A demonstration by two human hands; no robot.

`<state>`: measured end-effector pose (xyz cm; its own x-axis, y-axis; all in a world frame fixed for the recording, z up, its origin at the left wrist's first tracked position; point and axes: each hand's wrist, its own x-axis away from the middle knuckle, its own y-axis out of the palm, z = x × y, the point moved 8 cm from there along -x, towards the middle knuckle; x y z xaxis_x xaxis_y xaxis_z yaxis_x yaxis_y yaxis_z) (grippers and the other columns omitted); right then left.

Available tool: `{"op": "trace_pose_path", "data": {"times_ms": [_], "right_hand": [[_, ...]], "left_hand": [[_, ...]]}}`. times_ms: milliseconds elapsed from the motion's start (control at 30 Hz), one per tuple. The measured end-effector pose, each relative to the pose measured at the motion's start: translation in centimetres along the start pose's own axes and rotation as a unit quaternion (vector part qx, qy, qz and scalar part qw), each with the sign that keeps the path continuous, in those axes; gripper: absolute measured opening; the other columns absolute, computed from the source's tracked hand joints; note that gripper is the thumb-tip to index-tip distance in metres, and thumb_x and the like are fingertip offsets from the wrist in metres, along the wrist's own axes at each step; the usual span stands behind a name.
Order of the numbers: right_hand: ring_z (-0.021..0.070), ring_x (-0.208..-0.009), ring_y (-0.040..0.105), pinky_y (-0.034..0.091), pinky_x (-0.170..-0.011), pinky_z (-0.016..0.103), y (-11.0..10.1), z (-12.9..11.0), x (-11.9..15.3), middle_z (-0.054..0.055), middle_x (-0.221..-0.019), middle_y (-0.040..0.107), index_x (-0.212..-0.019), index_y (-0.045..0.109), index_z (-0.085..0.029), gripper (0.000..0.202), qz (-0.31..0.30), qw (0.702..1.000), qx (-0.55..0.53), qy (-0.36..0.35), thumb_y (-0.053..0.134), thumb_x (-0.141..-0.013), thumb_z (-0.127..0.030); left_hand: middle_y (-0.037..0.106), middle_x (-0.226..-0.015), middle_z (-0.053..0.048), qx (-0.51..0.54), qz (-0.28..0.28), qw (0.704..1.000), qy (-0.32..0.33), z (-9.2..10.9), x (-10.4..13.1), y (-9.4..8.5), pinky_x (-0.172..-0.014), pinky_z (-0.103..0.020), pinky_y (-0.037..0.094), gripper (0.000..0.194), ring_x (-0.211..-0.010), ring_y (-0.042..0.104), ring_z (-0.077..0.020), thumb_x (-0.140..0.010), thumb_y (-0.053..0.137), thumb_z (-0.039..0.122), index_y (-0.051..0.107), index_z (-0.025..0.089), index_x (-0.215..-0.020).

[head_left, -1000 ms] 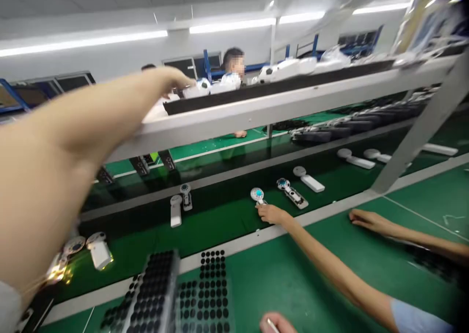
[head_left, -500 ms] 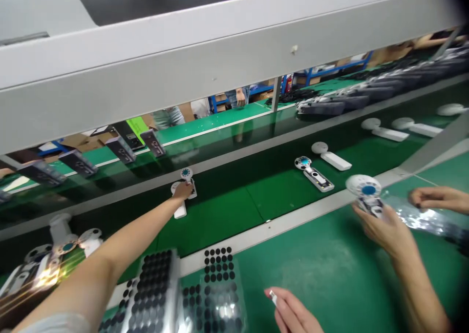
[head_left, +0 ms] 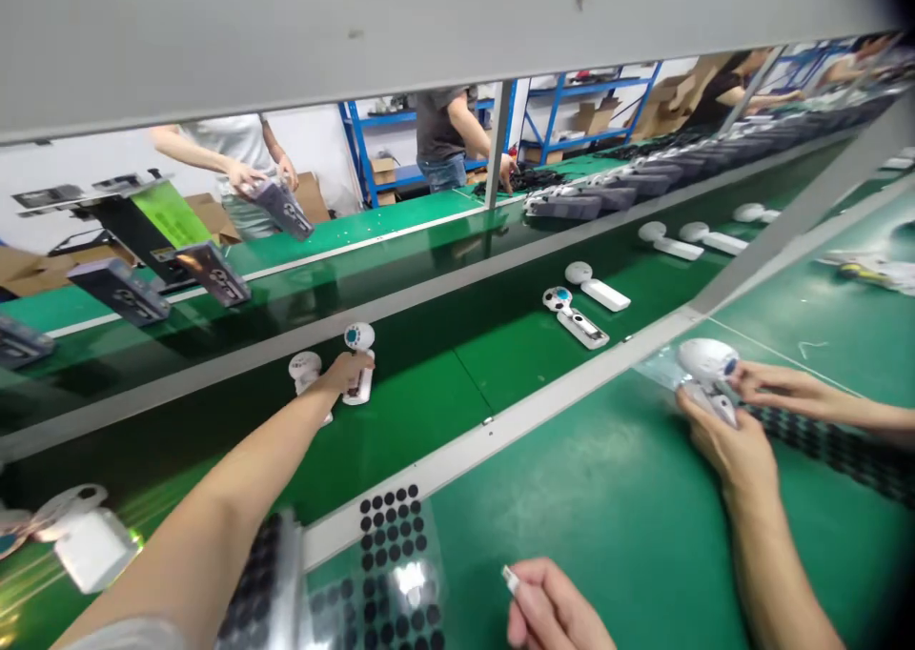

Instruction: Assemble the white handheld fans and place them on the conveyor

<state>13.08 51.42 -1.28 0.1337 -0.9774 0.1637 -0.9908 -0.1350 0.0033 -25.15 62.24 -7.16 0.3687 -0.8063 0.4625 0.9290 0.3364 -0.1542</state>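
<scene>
My left hand (head_left: pixel 347 372) stretches out over the dark green conveyor belt, its fingers closed on the body of a white handheld device (head_left: pixel 359 336) with a round, dotted head. Just left of it is another white device (head_left: pixel 306 368), partly covered by my forearm. Low in the middle, my right hand (head_left: pixel 558 607) pinches a small white plug-like piece (head_left: pixel 510 579) between thumb and fingertips above the green bench. Clear sheets of round black pads (head_left: pixel 393 528) lie between my arms.
A co-worker's hands (head_left: pixel 743 440) hold a similar white device (head_left: pixel 707 359) at right. More devices (head_left: pixel 582 326) lie along the belt. Packaged boxes (head_left: pixel 118 291) stand beyond it. A grey beam (head_left: pixel 429 40) crosses overhead, and a slanted post (head_left: pixel 786 221) rises at right.
The view has tilted up, showing more people behind the belt. My left hand now has the device raised more upright. The co-worker's second hand has come to their device.
</scene>
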Motion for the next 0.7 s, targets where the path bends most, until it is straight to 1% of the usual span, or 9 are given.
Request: {"op": "trace_pose_path", "data": {"times_ms": [67,133,167,267,333,400,467,533,700], "right_hand": [[0.0130,-0.044,0.043,0.032,-0.041,0.026,3.6,2.2,2.3,-0.001,-0.051,0.055,-0.067,0.055,-0.023,0.032,-0.036,0.999,0.014,0.037,0.050,-0.075,-0.053],[0.0108,-0.046,0.041,0.032,-0.045,0.025,7.0,4.0,4.8,-0.002,-0.057,0.055,-0.074,0.053,-0.021,0.028,-0.074,0.995,0.035,0.061,0.046,-0.081,-0.047],[0.0106,-0.049,0.042,0.033,-0.048,0.025,8.1,4.2,5.7,-0.002,-0.059,0.055,-0.077,0.052,-0.020,0.027,-0.085,0.994,0.048,0.054,0.044,-0.083,-0.045],[0.0114,-0.057,0.048,0.037,-0.057,0.025,9.9,2.5,7.1,-0.002,-0.062,0.055,-0.083,0.049,-0.019,0.022,-0.113,0.991,0.068,0.011,0.042,-0.086,-0.039],[0.0114,-0.059,0.050,0.037,-0.058,0.025,10.5,1.0,7.5,-0.002,-0.063,0.056,-0.084,0.048,-0.019,0.019,-0.130,0.990,0.062,-0.009,0.042,-0.087,-0.036],[0.0109,-0.058,0.050,0.037,-0.056,0.025,11.2,-0.1,8.1,-0.002,-0.064,0.057,-0.085,0.048,-0.019,0.016,-0.147,0.987,0.055,-0.019,0.043,-0.087,-0.034],[0.0107,-0.058,0.051,0.038,-0.057,0.025,11.8,-0.8,9.0,-0.002,-0.063,0.057,-0.085,0.048,-0.019,0.015,-0.158,0.986,0.050,-0.029,0.043,-0.087,-0.033],[0.0109,-0.059,0.051,0.039,-0.059,0.026,12.1,-1.2,9.9,-0.003,-0.063,0.056,-0.085,0.048,-0.019,0.014,-0.164,0.985,0.043,-0.039,0.044,-0.087,-0.032],[0.0102,-0.056,0.050,0.039,-0.058,0.026,12.2,-1.6,11.8,-0.003,-0.061,0.056,-0.083,0.048,-0.020,0.012,-0.187,0.979,0.059,-0.050,0.044,-0.086,-0.030]], "left_hand": [[0.051,-0.052,0.001,0.034,-0.036,0.999,-0.018,-1.4,2.6,1.6,-0.052,-0.023,0.043,0.013,-0.052,0.056,-0.0142,-0.067,0.063,0.013,0.050,0.014,-0.069],[0.058,-0.064,-0.002,0.076,-0.080,0.993,-0.031,-2.7,6.4,3.2,-0.054,-0.024,0.047,0.012,-0.057,0.058,-0.0135,-0.072,0.061,0.020,0.052,0.014,-0.078],[0.059,-0.068,-0.003,0.101,-0.105,0.988,-0.042,-3.4,8.7,4.0,-0.053,-0.024,0.047,0.015,-0.057,0.058,-0.0131,-0.075,0.060,0.026,0.052,0.015,-0.082],[0.059,-0.068,-0.002,0.175,-0.167,0.968,-0.062,-5.0,15.9,5.8,-0.045,-0.022,0.046,0.025,-0.049,0.056,-0.0116,-0.077,0.058,0.039,0.053,0.017,-0.088],[0.057,-0.065,0.000,0.197,-0.194,0.958,-0.069,-5.6,20.0,6.6,-0.044,-0.022,0.046,0.025,-0.048,0.055,-0.0115,-0.076,0.060,0.038,0.053,0.017,-0.087],[0.055,-0.065,0.001,0.211,-0.208,0.953,-0.069,-5.9,23.1,7.1,-0.045,-0.021,0.046,0.023,-0.050,0.056,-0.0112,-0.075,0.062,0.036,0.053,0.017,-0.085],[0.054,-0.065,0.002,0.223,-0.214,0.949,-0.066,-5.9,25.2,7.3,-0.045,-0.020,0.046,0.024,-0.051,0.056,-0.0103,-0.074,0.062,0.035,0.053,0.018,-0.089],[0.054,-0.065,0.003,0.225,-0.218,0.948,-0.055,-5.7,26.6,7.3,-0.043,-0.019,0.044,0.027,-0.050,0.054,-0.0094,-0.075,0.062,0.034,0.053,0.020,-0.096],[0.056,-0.071,0.003,0.181,-0.224,0.957,-0.019,-5.4,28.8,6.9,-0.048,-0.019,0.044,0.039,-0.053,0.053,-0.0080,-0.076,0.061,0.035,0.049,0.026,-0.111]]}}
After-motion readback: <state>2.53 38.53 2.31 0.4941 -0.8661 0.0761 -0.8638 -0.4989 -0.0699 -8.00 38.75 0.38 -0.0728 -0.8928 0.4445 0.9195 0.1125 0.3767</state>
